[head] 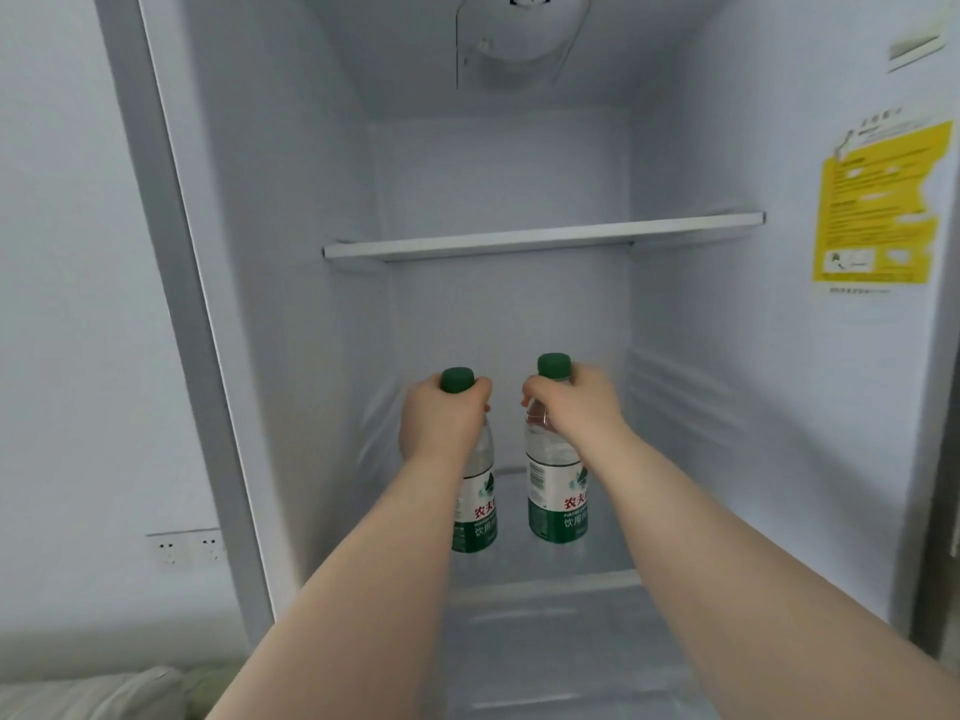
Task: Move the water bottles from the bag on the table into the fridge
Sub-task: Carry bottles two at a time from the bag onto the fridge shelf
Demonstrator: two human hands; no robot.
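Two clear water bottles with green caps and green-white labels stand upright inside the open fridge [701, 356]. My left hand [441, 418] grips the neck of the left bottle [480, 517]. The right bottle [556, 496] is held just under its cap by my right hand [576, 407]. Both bottles rest on or just above a clear glass shelf [545, 584], a hand's width apart. The bag and the table are out of view.
A white-edged upper shelf [545, 236] spans the fridge above the bottles. A yellow sticker [878, 200] is on the right inner wall. A wall socket [187, 548] sits on the wall at the left, and pale fabric [93, 693] lies at the bottom left.
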